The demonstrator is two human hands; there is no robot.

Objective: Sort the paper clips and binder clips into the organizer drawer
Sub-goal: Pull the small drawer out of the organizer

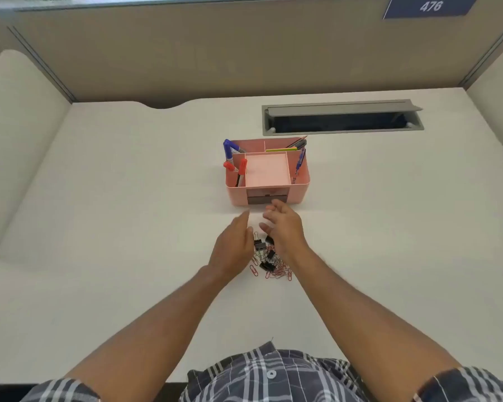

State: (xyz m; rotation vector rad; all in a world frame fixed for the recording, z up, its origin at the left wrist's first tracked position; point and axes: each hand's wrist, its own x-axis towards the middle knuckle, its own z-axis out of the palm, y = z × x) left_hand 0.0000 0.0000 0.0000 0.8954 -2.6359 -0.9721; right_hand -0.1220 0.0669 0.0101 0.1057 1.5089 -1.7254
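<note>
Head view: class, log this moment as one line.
left hand open | right hand open | clips piled on desk | organizer drawer shut

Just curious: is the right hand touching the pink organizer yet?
Cannot tell. In the head view the right hand's fingertips overlap the organizer's drawer front, so any gap is hidden.

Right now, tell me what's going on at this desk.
A person sits at a desk with a pile of clips in front of a pink organizer. Both hands hover over the pile, left hand and right hand open, holding nothing. The drawer looks closed, so no clips are sorted yet.
</note>
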